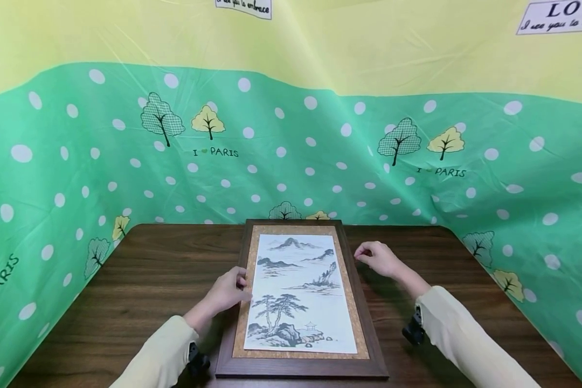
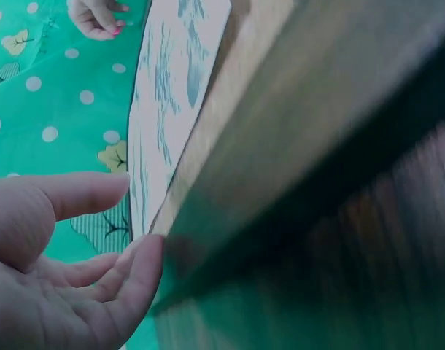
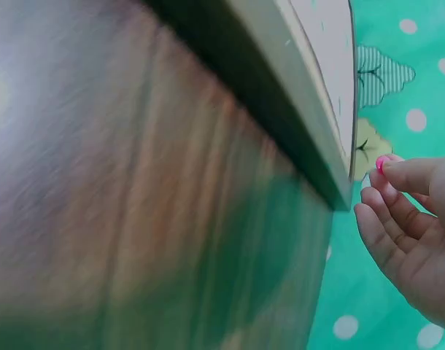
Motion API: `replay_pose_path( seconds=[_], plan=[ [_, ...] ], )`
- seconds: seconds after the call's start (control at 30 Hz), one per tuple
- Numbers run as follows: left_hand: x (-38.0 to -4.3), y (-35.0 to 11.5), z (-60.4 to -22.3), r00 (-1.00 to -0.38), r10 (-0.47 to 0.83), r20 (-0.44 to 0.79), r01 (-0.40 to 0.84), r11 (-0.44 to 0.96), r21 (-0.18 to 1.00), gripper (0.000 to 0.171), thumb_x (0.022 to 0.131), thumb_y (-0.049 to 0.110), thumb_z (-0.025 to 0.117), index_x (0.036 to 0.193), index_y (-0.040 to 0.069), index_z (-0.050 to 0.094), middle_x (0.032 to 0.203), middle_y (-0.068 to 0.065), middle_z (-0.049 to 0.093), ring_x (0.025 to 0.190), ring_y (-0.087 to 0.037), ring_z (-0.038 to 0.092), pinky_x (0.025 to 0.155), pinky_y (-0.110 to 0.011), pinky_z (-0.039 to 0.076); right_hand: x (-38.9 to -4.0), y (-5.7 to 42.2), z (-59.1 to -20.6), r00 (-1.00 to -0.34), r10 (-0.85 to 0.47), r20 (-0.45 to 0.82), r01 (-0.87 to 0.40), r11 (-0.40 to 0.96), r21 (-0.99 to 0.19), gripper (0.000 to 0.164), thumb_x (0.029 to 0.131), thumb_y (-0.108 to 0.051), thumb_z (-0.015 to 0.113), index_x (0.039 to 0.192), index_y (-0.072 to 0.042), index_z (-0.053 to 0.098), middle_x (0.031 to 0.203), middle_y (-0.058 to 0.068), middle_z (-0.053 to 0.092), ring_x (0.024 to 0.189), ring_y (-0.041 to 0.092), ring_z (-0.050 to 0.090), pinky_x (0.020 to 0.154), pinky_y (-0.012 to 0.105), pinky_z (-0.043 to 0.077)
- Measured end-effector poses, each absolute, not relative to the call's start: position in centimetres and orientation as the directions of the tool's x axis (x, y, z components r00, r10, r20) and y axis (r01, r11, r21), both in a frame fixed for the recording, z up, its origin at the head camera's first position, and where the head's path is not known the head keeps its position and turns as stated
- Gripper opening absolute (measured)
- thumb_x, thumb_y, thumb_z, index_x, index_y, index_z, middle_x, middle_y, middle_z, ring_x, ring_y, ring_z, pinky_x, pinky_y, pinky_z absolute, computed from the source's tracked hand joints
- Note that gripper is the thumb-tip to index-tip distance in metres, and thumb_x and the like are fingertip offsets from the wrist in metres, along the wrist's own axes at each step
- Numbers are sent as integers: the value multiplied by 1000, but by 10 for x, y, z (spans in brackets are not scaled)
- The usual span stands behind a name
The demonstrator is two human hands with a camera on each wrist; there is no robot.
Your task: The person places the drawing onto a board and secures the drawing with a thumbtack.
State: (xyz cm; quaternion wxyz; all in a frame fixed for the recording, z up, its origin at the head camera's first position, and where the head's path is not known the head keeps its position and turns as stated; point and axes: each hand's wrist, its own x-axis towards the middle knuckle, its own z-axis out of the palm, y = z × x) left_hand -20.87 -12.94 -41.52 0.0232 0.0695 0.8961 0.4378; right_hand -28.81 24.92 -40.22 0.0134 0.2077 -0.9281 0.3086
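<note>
A sheet of paper with an ink landscape [image 1: 298, 275] lies on a cork board [image 1: 300, 354] in a dark wooden frame [image 1: 303, 368]. At the left side of the board is my left hand [image 1: 225, 292], its thumb near the sheet's left edge. Its thumb and fingers stand apart with nothing between them in the left wrist view. Just right of the frame's upper right side, my right hand [image 1: 379, 260] is raised. Between its thumb and forefinger it pinches a small pink push pin [image 3: 382, 162], mostly covered by the fingertips.
The board rests on a dark wood-grain table [image 1: 174, 258], its far end near the table's back edge. A green and yellow printed cloth [image 1: 310, 140] hangs behind and around the table.
</note>
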Motion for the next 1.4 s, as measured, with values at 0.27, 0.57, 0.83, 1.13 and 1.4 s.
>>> replay_pose_path(
  seconds=[0.27, 0.57, 0.83, 1.13, 1.4],
  plan=[
    [-219, -157, -419, -983, 159, 87, 174, 696, 696, 65, 71, 10, 76, 126, -7, 45, 116, -20, 53, 103, -34, 53, 82, -45, 45, -297, 222, -397, -895, -416, 162, -428, 698, -575, 9, 88, -1, 55, 87, 4, 62, 73, 12, 58, 54, 13, 47, 50, 27, 43],
    [-224, -177, -429, -968, 247, 49, 207, 670, 713, 77, 69, 17, 79, 130, -8, 40, 130, -24, 44, 116, -38, 44, 90, -49, 40, -305, 199, -399, -880, -458, 125, -437, 677, -593, 11, 88, -1, 53, 88, 5, 62, 76, 13, 60, 55, 12, 45, 51, 27, 42],
    [-225, -179, -433, -958, 287, 31, 227, 682, 695, 79, 67, 19, 80, 130, -9, 40, 128, -24, 46, 115, -37, 45, 91, -48, 39, -313, 180, -399, -882, -454, 126, -437, 688, -580, 11, 86, 0, 55, 89, 6, 64, 78, 10, 62, 63, 14, 49, 59, 27, 43],
    [-225, -179, -437, -957, 289, 21, 227, 703, 674, 77, 67, 19, 80, 128, -10, 42, 126, -24, 48, 115, -36, 45, 93, -47, 37, -323, 163, -406, -895, -437, 88, -388, 664, -639, 11, 86, -1, 58, 90, 5, 65, 78, 7, 62, 67, 15, 53, 61, 27, 45],
    [-224, -177, -437, -957, 290, 30, 234, 702, 672, 73, 68, 19, 80, 126, -10, 45, 124, -23, 50, 116, -36, 45, 94, -47, 36, -336, 153, -418, -924, -377, 63, -304, 624, -720, 8, 85, -3, 61, 87, 3, 65, 72, 8, 60, 60, 19, 53, 51, 26, 45]
  ],
)
